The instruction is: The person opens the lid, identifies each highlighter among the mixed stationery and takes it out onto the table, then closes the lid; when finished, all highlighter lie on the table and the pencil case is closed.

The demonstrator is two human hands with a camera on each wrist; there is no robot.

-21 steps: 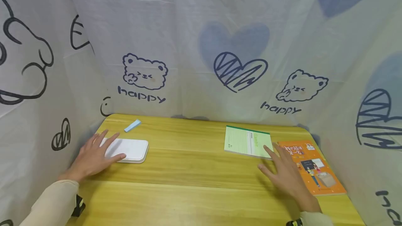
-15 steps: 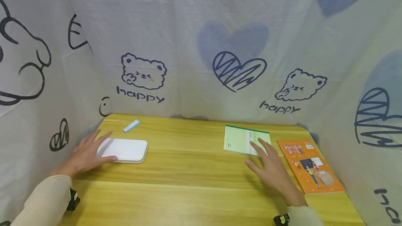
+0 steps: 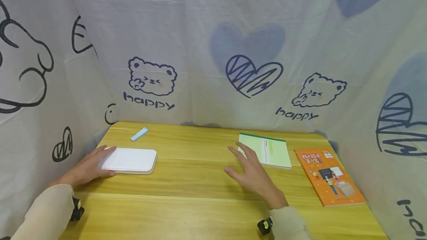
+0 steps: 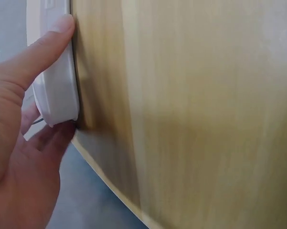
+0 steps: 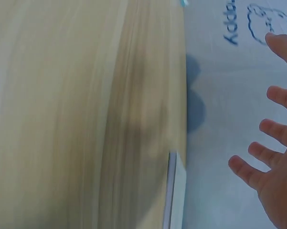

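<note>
Grips left end of white case (image 3: 131, 159) in left hand (image 3: 87, 167), thumb against near side, well left of green notebook (image 3: 277, 154); long axis from grip roughly toward notebook. Holds nothing in right hand (image 3: 252, 176), fingers spread, near same notebook.

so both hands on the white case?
No, only the left hand grips the white case; the right hand is well apart from it.
</note>
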